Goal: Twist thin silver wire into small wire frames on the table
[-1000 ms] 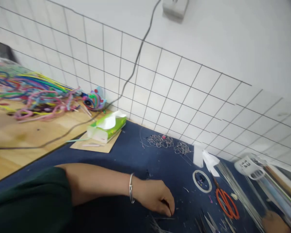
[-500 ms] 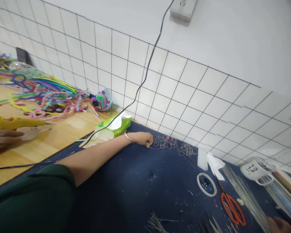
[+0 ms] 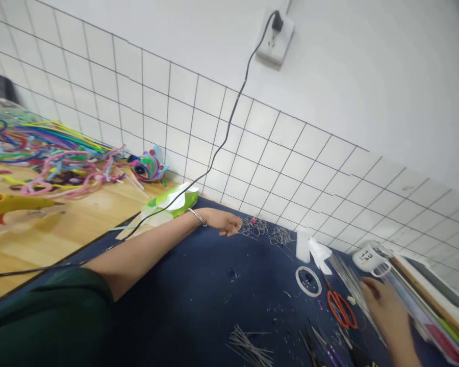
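My left hand [image 3: 224,221], with a bracelet at the wrist, reaches across the dark blue mat [image 3: 183,285] to the wall side. Its curled fingers touch the left end of a pile of tangled wire loops [image 3: 258,227]; what they pinch, if anything, is too small to make out. At the right, my right hand [image 3: 380,300] is over a bundle of long straight wires [image 3: 352,285], below a white mug [image 3: 369,259]. Its fingers are bent and partly hidden, so its grip is unclear. Red-handled scissors [image 3: 341,308] and a white tape ring [image 3: 308,281] lie left of it.
A green tissue pack [image 3: 178,201] lies behind my left forearm, crossed by a black cable [image 3: 229,125]. Pliers [image 3: 309,344] and short wires [image 3: 250,346] lie near the front. Colourful pipe cleaners [image 3: 69,163] and a yellow glue gun [image 3: 15,204] are at left.
The view has shifted to the right. My right hand has come further into view over the straight wires. My left hand stays by the wire loops. The other hand near the glue gun has left view.
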`<state>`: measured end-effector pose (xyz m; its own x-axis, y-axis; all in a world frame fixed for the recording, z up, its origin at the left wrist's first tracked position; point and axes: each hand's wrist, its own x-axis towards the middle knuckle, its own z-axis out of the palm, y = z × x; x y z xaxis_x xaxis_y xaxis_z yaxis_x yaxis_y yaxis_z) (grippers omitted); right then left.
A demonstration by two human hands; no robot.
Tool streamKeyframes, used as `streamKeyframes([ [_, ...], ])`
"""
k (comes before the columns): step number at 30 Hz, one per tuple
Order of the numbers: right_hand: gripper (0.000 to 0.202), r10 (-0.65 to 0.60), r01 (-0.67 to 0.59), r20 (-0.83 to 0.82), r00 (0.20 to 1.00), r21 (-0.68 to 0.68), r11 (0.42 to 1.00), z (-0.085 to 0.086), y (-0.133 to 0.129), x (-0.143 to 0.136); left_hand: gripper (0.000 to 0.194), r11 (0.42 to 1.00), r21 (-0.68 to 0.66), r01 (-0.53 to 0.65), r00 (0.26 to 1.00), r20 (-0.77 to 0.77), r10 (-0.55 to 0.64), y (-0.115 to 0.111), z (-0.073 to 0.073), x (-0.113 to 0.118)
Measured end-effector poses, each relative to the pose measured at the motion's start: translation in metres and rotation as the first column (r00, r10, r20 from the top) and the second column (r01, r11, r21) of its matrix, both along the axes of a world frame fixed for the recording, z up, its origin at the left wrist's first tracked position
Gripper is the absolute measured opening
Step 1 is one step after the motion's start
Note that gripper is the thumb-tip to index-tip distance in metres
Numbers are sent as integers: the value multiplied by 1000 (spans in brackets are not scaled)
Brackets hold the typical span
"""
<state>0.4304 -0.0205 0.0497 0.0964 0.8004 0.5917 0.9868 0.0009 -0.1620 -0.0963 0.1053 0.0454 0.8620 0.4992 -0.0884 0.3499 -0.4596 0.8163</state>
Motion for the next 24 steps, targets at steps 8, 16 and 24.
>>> streamKeyframes([
  [8,30,421,-432,-134,897,-65,899,14,-44,-207,15,959,-251,134,972,219,-79,-51,14,38],
  [16,29,467,-502,-280,839,-67,862,-1,-66,-278,27,895,-414,163,939,344,-12,-97,12,67],
  [24,26,292,-347,-559,776,9,938,-18,-82,-259,35,784,-610,116,899,400,179,-103,-8,84],
])
